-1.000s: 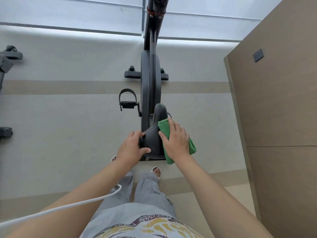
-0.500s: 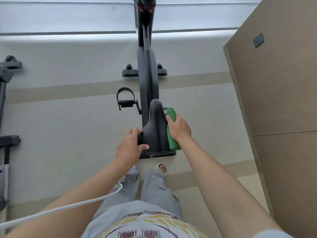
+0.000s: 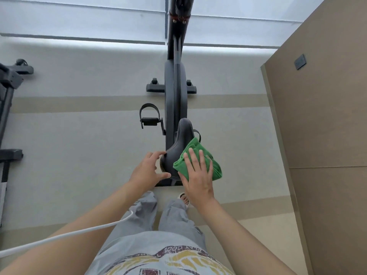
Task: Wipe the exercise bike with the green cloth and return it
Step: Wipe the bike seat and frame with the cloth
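Steadying comes first: the left hand (image 3: 148, 172) curls round the rear left edge of the saddle (image 3: 177, 150), thumb under its back rim, and I'd keep it there. Beside it, the right hand (image 3: 197, 176) lies flat, fingers straight, pressing the green cloth (image 3: 195, 150) onto the saddle's right side; long strokes toward the nose would serve best. Count: one exercise bike (image 3: 174, 84), one cloth, two hands, one pedal (image 3: 149, 117) showing.

Curved dark-red lettering printed on the grey T-shirt (image 3: 158, 261), upside-down to camera, appears to read "PLAY COOL"; remaining characters illegible.
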### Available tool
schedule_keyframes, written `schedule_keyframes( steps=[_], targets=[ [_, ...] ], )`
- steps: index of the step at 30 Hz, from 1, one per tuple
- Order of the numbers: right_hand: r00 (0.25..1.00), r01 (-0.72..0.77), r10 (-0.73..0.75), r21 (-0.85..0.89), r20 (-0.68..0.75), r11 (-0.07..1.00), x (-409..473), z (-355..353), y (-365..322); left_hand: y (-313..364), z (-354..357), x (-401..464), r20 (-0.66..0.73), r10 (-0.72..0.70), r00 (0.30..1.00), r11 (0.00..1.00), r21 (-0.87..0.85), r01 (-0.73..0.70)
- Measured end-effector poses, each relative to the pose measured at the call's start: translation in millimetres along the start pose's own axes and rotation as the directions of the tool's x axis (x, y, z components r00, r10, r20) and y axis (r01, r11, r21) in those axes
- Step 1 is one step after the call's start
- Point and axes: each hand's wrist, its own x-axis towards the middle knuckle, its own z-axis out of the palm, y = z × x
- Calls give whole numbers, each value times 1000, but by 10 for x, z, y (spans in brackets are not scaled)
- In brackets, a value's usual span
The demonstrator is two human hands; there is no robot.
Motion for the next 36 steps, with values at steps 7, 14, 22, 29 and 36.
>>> schedule_keyframes(
  steps=[7,14,22,29,36],
  targets=[
    [945,323,-309,-159,108,933,238,-36,-284,-505,-141,-116,-74,-123,990,988,-105,115],
    [828,517,-412,-236,380,822,873,-121,-800,-565,-305,-54,-145,-141,979,981,-150,119],
    [748,505,-208,-336,631,795,1302,-162,-1231,-471,-473,-115,-265,-144,953,980,-171,101],
    [843,520,-490,-101,223,848,795,-85,-534,-255,-460,-73,-282,-82,956,985,-168,35],
    [998,61,-60,85,-14,995,94,-123,221,122,-357,58,-63,185,981,983,18,-184]
  ],
)
